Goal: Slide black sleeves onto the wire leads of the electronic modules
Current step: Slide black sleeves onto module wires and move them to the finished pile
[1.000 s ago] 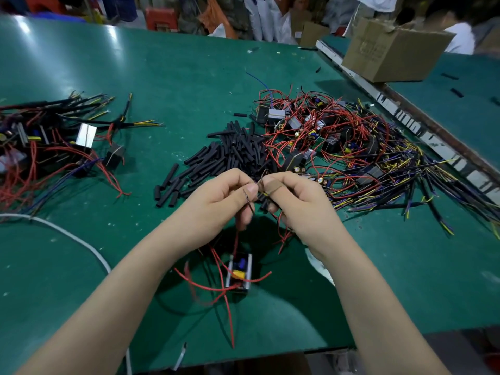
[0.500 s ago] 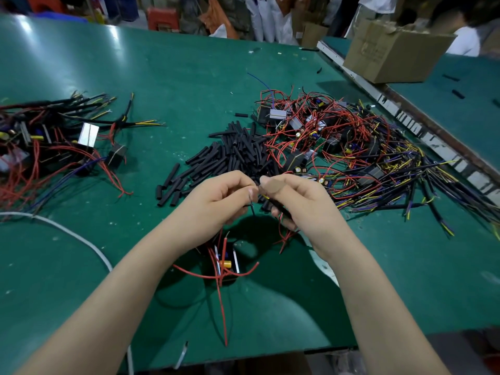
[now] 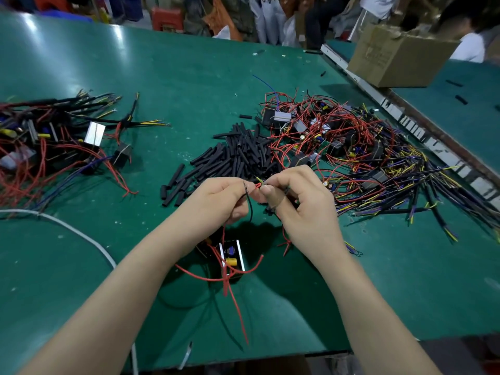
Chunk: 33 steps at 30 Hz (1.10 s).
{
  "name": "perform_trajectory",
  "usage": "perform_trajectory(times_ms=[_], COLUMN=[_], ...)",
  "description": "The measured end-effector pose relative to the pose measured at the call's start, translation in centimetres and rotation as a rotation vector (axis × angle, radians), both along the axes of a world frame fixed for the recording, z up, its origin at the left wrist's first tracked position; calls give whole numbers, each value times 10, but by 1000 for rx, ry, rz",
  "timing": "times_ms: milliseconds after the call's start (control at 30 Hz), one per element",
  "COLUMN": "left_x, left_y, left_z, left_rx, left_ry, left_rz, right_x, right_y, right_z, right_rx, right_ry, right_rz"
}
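A brown cardboard box (image 3: 397, 58) sits far beyond the right hand's grip, on the neighbouring green surface; what it holds cannot be seen.

The left hand (image 3: 219, 204) and right hand (image 3: 303, 204) meet fingertip to fingertip above the green tabletop (image 3: 189, 85). The left grip is closed to a pinch on thin wire leads (image 3: 250, 209), one black and one red, which curve down from the fingers. The right grip is closed too, thumb against forefinger on the red and yellow lead tips; a black sleeve seems tucked in its curled fingers, but this is hard to tell.

Directly below both grips hangs or rests the electronic module (image 3: 231, 257), a small dark block with metal edges, a yellow part and stiff red leads splaying from it.

Just beyond the grips lies a pile of black sleeves (image 3: 232, 158), short matte tubes. To the right of the grips spreads a tangle of modules (image 3: 346, 147) with red, yellow and dark leads. Well to the left lies a heap of sleeved modules (image 3: 51, 139). A white cable (image 3: 67, 228) curves across the tabletop left of the grips.
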<state>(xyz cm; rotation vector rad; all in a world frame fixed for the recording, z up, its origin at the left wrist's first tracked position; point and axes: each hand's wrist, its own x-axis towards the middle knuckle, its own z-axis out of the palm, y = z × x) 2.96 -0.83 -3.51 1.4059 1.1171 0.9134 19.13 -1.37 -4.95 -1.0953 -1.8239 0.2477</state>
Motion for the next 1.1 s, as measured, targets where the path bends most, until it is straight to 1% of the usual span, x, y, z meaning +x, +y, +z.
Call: perform_trajectory(times_ms=[133, 333, 467, 533, 667, 733, 833, 967, 1033, 1100], left_x=[-2, -6, -4, -6, -10, -9, -8, -6, -6, -7], left_y=[2, 2, 8, 11, 10, 8, 4, 0, 0, -1], left_z=[-2, -2, -3, -5, -8, -6, -2, 1, 1, -2], left_rx=[-64, -144, -274, -300, -317, -317, -240, 7, 130, 295], left_ry=[13, -71, -80, -76, -134, -152, -172, -102, -18, 137], left_rz=[29, -34, 3, 22, -33, -14, 49, 101, 104, 109], right_x=[-2, -2, -1, -1, -1, -2, -2, -4, -4, -5], right_y=[0, 0, -1, -1, -1, -2, -3, -4, -5, -5], right_z=[-2, -3, -1, -1, -1, -2, -4, -6, -7, -7], right_rx=[56, 119, 120, 127, 151, 155, 145, 100, 70, 20], right_ry=[37, 34, 33, 14, -3, -14, -36, -26, -51, -85], right_rz=[-4, 3, 49, 57, 43, 29, 11, -34, -71, -97])
